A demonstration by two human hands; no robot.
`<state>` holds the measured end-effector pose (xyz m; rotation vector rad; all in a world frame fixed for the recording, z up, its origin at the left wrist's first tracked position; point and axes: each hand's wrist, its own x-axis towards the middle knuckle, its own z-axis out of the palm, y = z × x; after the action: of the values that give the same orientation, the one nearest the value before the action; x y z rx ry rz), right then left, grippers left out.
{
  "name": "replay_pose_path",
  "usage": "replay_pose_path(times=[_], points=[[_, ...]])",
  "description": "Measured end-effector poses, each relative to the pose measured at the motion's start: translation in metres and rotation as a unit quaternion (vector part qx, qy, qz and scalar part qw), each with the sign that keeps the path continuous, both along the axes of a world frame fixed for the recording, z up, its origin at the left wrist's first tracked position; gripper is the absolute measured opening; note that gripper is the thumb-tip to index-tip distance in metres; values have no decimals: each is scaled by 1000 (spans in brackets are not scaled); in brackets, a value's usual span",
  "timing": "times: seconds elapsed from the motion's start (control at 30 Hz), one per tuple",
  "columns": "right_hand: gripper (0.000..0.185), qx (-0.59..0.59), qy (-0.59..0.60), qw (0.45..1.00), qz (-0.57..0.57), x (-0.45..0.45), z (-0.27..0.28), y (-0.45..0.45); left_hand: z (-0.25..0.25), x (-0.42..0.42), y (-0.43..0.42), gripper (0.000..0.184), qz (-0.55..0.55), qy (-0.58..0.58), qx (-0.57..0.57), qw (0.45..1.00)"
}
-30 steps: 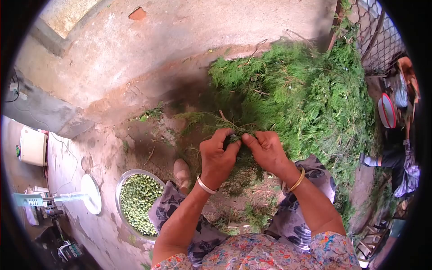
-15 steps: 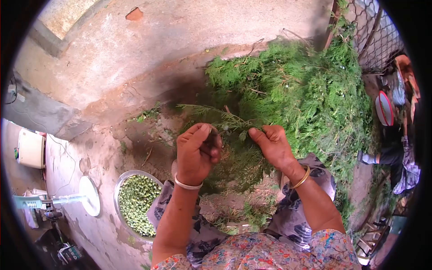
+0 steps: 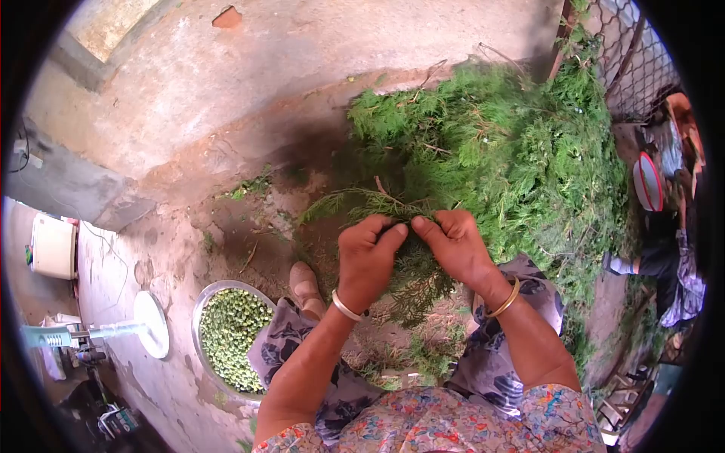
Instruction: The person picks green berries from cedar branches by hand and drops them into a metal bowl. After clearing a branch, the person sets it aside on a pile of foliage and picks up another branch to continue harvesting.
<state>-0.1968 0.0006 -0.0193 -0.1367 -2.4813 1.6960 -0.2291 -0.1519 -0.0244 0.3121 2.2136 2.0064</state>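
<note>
A green, feathery conifer branch (image 3: 415, 283) hangs between my hands above my lap, with a thin twig end rising past my fingers. My right hand (image 3: 457, 245) is closed on the branch, thumb pressed against the curled fingers. Close beside it, my left hand (image 3: 368, 257) is also closed, thumb against forefinger, at the branch's foliage; what lies between those fingertips is hidden. Left of my knee, a round metal basin (image 3: 202, 332) holds a heap of small green cones or berries (image 3: 234, 340).
A large pile of cut green branches (image 3: 529, 166) lies ahead and to the right, near a wire mesh (image 3: 634, 53). A pale-blue pedestal fan (image 3: 151, 325) lies or stands at left, near a white box (image 3: 53, 247). A person's leg (image 3: 623, 264) shows at far right.
My left hand has moved right and closed in beside my right hand at the branch. My shoe has come into view behind it. My right hand has barely moved.
</note>
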Motion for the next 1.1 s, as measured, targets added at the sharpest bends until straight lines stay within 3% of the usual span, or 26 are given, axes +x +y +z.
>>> replay_pose_path(times=[0.13,0.27,0.33,0.57,0.77,0.83,1.1], points=[[43,-82,-56,995,10,-2,2,7,21,-4,-10,14,-88,-202,130,967],[38,-162,-69,984,20,0,0,6,18,-8,-13,14,-129,-201,132,962],[30,-191,-96,977,17,1,1,7,12,-11,-15,14,-158,-260,194,933],[23,-297,-159,941,18,6,26,8,24,-10,-16,16,-238,-223,163,931],[21,-282,-136,950,8,6,7,17,22,-8,-19,14,-267,-251,249,897],[21,-345,-115,932,-15,5,10,22,30,-4,-23,17,-277,-260,304,874],[21,-385,-96,917,-38,4,22,15,20,-2,-19,26,-159,-239,255,923]])
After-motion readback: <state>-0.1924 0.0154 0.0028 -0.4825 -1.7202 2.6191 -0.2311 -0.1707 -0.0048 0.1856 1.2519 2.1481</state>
